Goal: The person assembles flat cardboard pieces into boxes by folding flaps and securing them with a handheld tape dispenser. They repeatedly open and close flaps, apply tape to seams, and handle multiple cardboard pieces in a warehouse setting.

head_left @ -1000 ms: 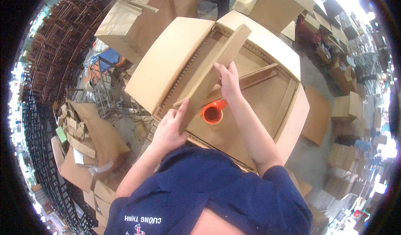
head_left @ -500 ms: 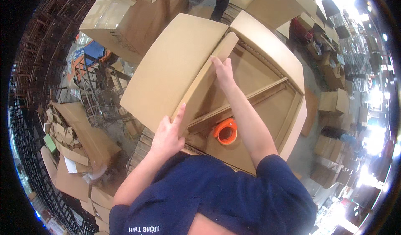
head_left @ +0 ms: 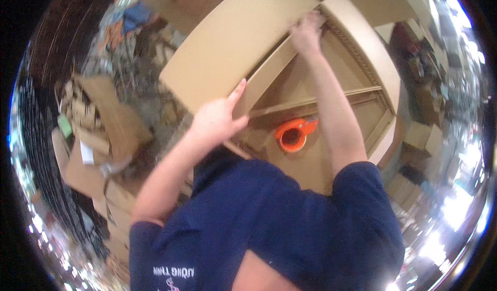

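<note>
A large open cardboard box (head_left: pixel 243 40) lies in front of me, its broad flap spread out to the left. Along its left inner side runs a long cardboard strip (head_left: pixel 274 76). My left hand (head_left: pixel 217 117) holds the strip's near part, index finger stretched along the outer face and thumb on the inner side. At the far corner, my right hand (head_left: pixel 308 35) touches the strip's far end; its fingers are smeared by motion. Inside the box, an orange tape dispenser (head_left: pixel 293 137) rests near a diagonal cardboard divider (head_left: pixel 290 106).
To the left stands an opened carton (head_left: pixel 111 110) with cardboard scraps (head_left: pixel 83 115) in it. Behind it lie cluttered materials and a blue cloth (head_left: pixel 135 17). More cartons (head_left: pixel 380 6) stand at the far right, others (head_left: pixel 422 138) along the right side.
My right hand has slid up along the strip to the far corner. The strip sits lower against the box side. My view has shifted, so the box appears higher and further right.
</note>
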`<action>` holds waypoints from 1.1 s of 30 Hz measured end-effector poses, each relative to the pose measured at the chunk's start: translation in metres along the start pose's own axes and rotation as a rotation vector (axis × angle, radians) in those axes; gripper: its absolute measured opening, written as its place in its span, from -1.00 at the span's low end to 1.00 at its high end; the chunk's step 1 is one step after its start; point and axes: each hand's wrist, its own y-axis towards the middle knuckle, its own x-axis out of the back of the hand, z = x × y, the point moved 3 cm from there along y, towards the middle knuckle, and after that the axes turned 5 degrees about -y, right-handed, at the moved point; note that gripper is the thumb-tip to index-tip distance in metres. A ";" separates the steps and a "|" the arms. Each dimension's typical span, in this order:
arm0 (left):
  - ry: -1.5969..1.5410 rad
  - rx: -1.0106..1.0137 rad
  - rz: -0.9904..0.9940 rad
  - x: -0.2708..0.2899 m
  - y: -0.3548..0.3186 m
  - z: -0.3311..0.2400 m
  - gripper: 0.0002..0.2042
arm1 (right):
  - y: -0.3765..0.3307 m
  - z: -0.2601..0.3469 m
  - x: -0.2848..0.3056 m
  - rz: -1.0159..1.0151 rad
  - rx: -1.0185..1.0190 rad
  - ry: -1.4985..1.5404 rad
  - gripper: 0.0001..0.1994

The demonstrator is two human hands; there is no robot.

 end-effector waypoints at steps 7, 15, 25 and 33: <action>-0.231 0.080 0.021 0.007 -0.022 0.068 -0.67 | -0.203 0.034 0.072 0.258 0.481 0.150 -0.47; -0.072 -0.067 -0.138 -0.018 -0.011 0.076 -0.75 | -0.232 -0.009 0.082 0.621 0.320 0.110 -0.66; -0.596 -0.222 -0.696 0.037 -0.089 0.044 -0.79 | -0.243 0.137 -0.009 0.910 -0.621 1.528 -0.72; -0.846 -0.729 -0.306 -0.069 -0.012 0.036 -0.70 | -0.246 0.105 -0.031 0.916 -0.471 0.444 -0.40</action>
